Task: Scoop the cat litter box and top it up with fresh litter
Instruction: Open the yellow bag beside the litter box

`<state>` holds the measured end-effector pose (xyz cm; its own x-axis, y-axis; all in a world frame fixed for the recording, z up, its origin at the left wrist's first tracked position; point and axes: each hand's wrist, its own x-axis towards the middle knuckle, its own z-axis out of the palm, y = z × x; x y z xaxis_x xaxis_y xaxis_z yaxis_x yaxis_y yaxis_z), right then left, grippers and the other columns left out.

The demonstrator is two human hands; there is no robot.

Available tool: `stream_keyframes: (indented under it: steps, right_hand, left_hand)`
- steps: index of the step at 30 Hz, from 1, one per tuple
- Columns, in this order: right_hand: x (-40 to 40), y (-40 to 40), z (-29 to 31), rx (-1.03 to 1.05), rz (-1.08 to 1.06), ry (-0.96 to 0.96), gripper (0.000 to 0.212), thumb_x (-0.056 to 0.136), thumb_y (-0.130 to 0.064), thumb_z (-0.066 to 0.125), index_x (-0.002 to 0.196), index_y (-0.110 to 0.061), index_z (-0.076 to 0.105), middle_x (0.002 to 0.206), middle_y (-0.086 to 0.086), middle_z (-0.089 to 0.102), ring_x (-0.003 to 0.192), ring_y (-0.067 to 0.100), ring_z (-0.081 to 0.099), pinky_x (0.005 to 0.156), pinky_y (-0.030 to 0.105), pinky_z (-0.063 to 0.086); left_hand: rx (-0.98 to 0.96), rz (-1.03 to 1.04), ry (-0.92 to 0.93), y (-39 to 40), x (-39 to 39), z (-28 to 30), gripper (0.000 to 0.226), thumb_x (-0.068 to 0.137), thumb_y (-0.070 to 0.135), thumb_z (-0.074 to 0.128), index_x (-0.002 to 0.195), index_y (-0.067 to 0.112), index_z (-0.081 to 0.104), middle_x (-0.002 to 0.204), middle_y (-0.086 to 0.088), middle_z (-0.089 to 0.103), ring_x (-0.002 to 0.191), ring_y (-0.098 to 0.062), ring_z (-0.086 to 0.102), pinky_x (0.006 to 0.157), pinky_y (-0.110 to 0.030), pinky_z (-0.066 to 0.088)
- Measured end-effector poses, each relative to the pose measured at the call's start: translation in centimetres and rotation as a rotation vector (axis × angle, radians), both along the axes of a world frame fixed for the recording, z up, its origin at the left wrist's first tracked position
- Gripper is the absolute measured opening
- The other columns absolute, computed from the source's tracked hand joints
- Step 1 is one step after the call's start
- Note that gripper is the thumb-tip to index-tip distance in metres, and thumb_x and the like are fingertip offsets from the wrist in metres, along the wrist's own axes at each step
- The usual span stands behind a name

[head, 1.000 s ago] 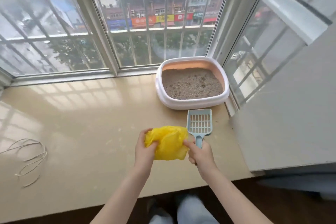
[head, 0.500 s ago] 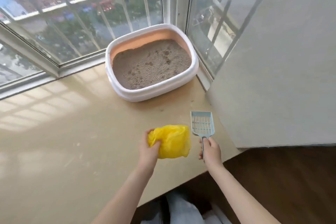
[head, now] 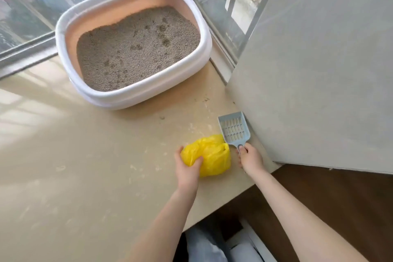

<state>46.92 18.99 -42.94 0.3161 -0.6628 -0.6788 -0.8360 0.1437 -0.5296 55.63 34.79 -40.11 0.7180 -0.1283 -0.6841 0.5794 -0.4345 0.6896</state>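
A white litter box (head: 148, 91) with a peach inner wall sits in the window corner, filled with grey-brown litter (head: 138, 49) marked by small dents. Closer to me, a crumpled yellow plastic bag (head: 212, 155) rests on the beige sill, gripped on its left side by my left hand (head: 188, 168). My right hand (head: 251, 158) is closed on the handle of a light blue slotted scoop (head: 234, 128). The scoop's head points away from me and lies close to the grey wall panel.
The beige sill (head: 85, 155) stretches wide to the left. A grey wall panel (head: 319, 70) bounds the right side. Window glass and frames (head: 32, 49) stand behind the box. A few litter crumbs (head: 162, 117) lie in front of the box. The sill's front edge drops to dark floor.
The view has swung closer and to the right toward the litter box. My right hand left the bag and took the scoop handle; my left hand still holds the bag.
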Motion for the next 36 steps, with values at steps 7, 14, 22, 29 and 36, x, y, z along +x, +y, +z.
stream_keyframes:
  steps: [7,14,22,29,36]
  right_hand:
    - [1.1,0.0,3.2,-0.219,0.206,0.123,0.031,0.1,-0.022,0.04,0.073,-0.009,0.051,0.069,0.005,0.053,0.069,0.025,0.049,0.057,0.034,0.033]
    - [4.8,-0.2,7.9,-0.473,0.372,0.229,0.027,0.097,-0.021,0.043,0.115,-0.004,0.055,0.111,0.016,0.059,0.099,0.032,0.057,0.084,0.043,0.05]
    - [18.5,3.1,14.6,-0.571,0.612,-0.34,0.045,0.09,-0.019,0.056,0.134,-0.01,0.049,0.133,0.008,0.05,0.123,0.026,0.045,0.102,0.033,0.034]
    - [29.8,8.0,12.3,-0.706,1.313,-0.031,0.072,0.086,-0.049,0.058,0.147,-0.031,0.025,0.15,0.005,0.034,0.144,0.033,0.016,0.117,0.05,0.004]
    - [33.7,11.6,8.6,-0.652,1.358,0.092,0.03,0.089,-0.053,0.048,0.11,-0.033,0.056,0.117,-0.006,0.063,0.117,0.022,0.049,0.103,0.052,0.02]
  left_hand:
    - [0.181,-0.187,-0.08,1.2,0.3,0.9,0.076,0.074,0.028,0.08,0.139,0.025,0.04,0.114,-0.005,0.039,0.108,-0.025,0.046,0.096,-0.029,0.036]
    - [0.256,-0.418,-0.37,2.7,3.7,4.3,0.09,0.068,0.049,0.078,0.145,0.031,0.034,0.133,-0.007,0.035,0.128,-0.023,0.029,0.105,-0.031,0.026]
    - [0.315,-0.499,-0.93,4.0,16.1,8.5,0.084,0.065,0.046,0.071,0.138,0.012,0.046,0.128,-0.013,0.05,0.119,-0.029,0.042,0.104,-0.039,0.035]
    - [0.673,-1.004,-0.9,7.7,27.8,7.8,0.084,0.069,0.05,0.068,0.141,0.018,0.039,0.132,-0.007,0.048,0.131,-0.028,0.037,0.116,-0.04,0.016]
    - [0.845,-1.423,-0.804,7.6,32.5,6.6,0.044,0.075,0.057,0.067,0.098,0.02,0.065,0.096,0.001,0.069,0.095,-0.022,0.063,0.082,-0.028,0.037]
